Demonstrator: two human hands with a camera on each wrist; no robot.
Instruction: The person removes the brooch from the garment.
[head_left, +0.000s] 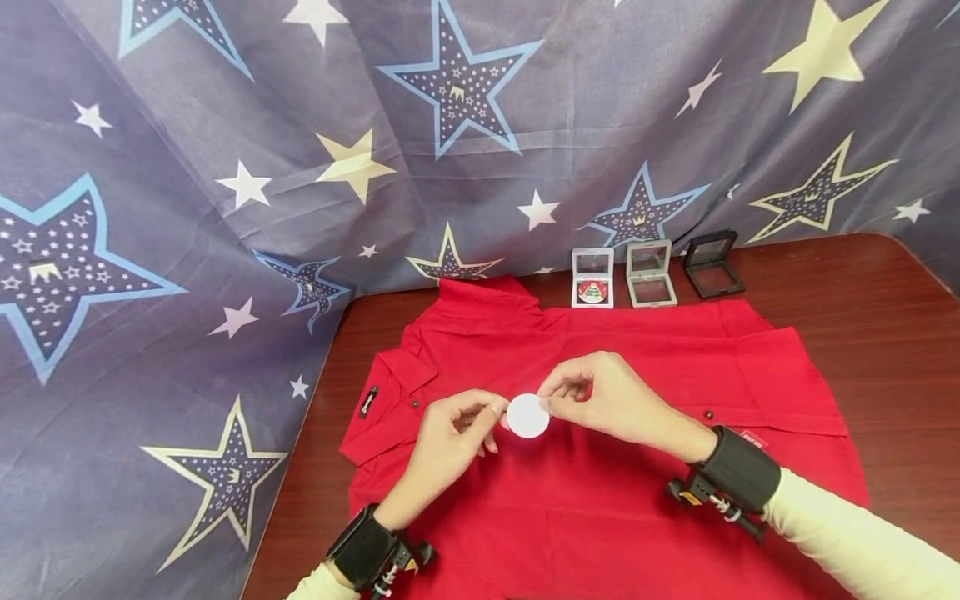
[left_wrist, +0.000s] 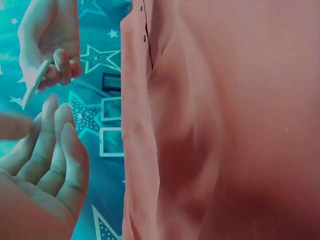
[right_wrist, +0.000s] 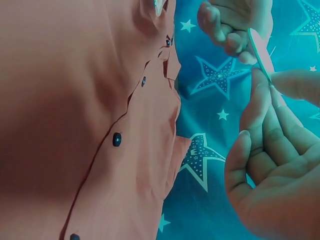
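Above the red shirt [head_left: 622, 492], my right hand [head_left: 603, 396] pinches the edge of a small white round disc [head_left: 528, 416] between thumb and index finger. Seen nearly edge-on in the right wrist view, the disc [right_wrist: 261, 54] looks thin and flat. My left hand [head_left: 450, 429] is at the disc's other side in the head view, fingertips right at its edge. A small gap shows between those fingertips and the disc [left_wrist: 36, 84] in the left wrist view. There the left hand's fingers [left_wrist: 47, 150] are loosely extended, with the thumb close to the index finger.
Behind the shirt stand three small cases with raised lids: a white case [head_left: 592, 302] with a red round tree-patterned piece [head_left: 592, 291] in it, a grey case [head_left: 651, 289] and a black case [head_left: 714, 279]. The brown table [head_left: 862, 308] meets a star-patterned cloth [head_left: 570, 125].
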